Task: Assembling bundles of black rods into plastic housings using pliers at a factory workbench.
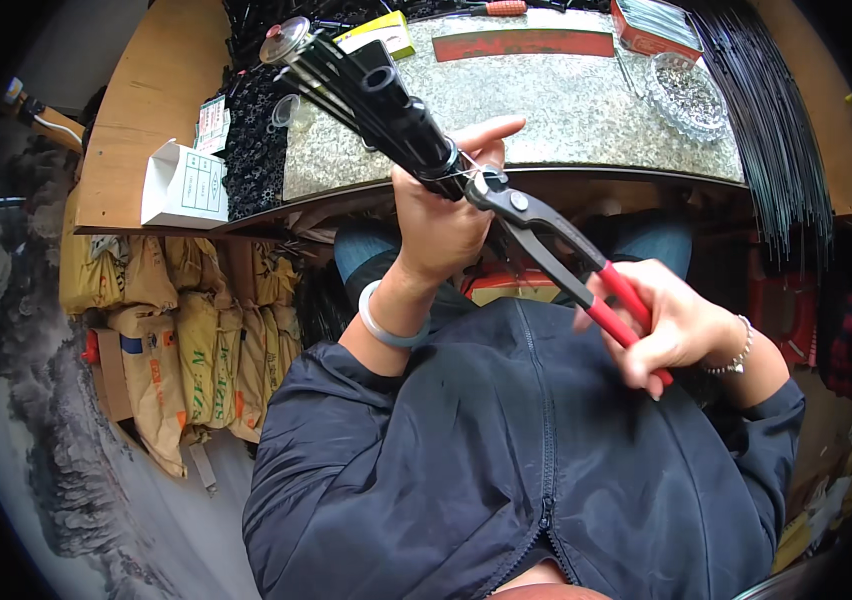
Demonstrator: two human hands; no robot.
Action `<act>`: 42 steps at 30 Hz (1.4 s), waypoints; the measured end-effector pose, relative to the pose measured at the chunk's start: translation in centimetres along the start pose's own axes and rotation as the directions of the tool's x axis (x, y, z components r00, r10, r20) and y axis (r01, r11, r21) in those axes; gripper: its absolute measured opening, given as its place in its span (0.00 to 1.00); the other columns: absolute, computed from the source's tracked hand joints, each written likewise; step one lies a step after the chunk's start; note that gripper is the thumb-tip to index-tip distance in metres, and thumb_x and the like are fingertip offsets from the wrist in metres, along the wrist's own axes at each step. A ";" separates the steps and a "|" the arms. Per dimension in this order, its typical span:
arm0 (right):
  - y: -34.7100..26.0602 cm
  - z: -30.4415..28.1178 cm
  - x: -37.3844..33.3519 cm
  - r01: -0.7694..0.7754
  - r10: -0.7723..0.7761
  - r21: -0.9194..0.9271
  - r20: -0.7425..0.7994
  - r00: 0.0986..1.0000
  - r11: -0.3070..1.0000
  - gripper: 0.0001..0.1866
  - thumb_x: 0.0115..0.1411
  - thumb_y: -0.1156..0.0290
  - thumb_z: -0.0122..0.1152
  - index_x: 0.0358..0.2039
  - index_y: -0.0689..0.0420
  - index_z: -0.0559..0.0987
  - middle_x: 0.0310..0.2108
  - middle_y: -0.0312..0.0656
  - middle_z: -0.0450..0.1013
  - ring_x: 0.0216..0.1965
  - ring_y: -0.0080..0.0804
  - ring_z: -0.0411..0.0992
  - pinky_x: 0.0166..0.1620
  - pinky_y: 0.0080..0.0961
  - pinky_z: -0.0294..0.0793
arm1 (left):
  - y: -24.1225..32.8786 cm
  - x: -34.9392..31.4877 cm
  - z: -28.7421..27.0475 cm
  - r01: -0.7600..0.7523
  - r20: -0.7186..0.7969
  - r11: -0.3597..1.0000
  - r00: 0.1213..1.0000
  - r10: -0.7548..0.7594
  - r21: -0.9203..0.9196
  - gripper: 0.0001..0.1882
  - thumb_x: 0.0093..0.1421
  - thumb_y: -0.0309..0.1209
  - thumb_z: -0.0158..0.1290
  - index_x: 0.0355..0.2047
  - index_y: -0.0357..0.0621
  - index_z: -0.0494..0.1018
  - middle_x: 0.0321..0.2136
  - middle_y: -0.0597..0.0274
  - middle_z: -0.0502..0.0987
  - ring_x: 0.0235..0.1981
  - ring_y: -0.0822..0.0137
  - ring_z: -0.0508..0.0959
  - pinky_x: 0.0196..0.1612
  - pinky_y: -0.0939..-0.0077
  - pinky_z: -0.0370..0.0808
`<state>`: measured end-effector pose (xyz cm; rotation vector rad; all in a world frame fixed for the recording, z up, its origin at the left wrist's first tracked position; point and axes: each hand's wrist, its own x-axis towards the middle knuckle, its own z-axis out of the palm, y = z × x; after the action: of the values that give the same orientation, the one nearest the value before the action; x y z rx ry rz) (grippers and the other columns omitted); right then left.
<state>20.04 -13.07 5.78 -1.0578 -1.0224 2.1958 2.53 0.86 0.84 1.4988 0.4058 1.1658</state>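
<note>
My left hand (438, 228) is wrapped round a black bundle of rods and tubes, which looks like a folded umbrella frame (408, 128). Its index finger stretches out past the bundle. The frame tilts toward the upper left, over the near part of the table. In my right hand (684, 318) are end-cutting pincers (553, 250) with red grips, held by the handles. Their jaws meet a thin silvery wire (465, 166) at the lower end of the frame, beside my left fingers. Whether the jaws are fully closed on the wire is hard to make out.
A stone-topped table (566, 115) bears a red flat bar (523, 45), a glass dish (686, 98) of small metal parts and a red box (656, 28). Long dark rods (774, 120) lie at the right. A white carton (186, 187) stands left, above stacked yellow sacks (208, 345).
</note>
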 end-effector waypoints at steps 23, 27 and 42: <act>1.4 -1.2 0.5 0.316 -0.612 -0.712 -0.200 0.765 0.628 0.24 0.54 0.76 0.54 0.53 0.66 0.67 0.30 0.37 0.70 0.29 0.21 0.65 0.36 0.17 0.66 | -1.0 0.5 -1.0 0.055 0.020 0.994 0.998 -0.057 0.098 0.12 0.57 0.21 0.50 0.42 0.30 0.73 0.12 0.72 0.65 0.09 0.84 0.60 0.11 0.88 0.56; 0.5 -1.0 0.4 0.179 -0.348 -0.514 -0.254 0.902 0.839 0.23 0.60 0.72 0.47 0.56 0.63 0.63 0.32 0.36 0.70 0.28 0.19 0.63 0.35 0.15 0.66 | -1.4 0.2 -0.7 0.170 -0.014 0.985 0.985 -0.170 0.009 0.12 0.58 0.19 0.48 0.42 0.30 0.72 0.12 0.71 0.66 0.07 0.84 0.60 0.10 0.88 0.55; -0.8 -0.8 -0.8 0.027 -0.197 -0.412 -0.377 0.905 0.911 0.16 0.66 0.61 0.43 0.47 0.59 0.69 0.20 0.30 0.63 0.20 0.16 0.58 0.25 0.15 0.61 | -1.6 -0.1 -0.9 0.070 0.018 0.997 0.997 -0.070 0.011 0.12 0.56 0.19 0.51 0.42 0.31 0.73 0.15 0.75 0.67 0.12 0.87 0.60 0.13 0.91 0.55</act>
<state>21.19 -12.81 6.40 -1.5188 -1.3174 1.5980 2.31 1.72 -0.77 1.4918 0.4491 1.0952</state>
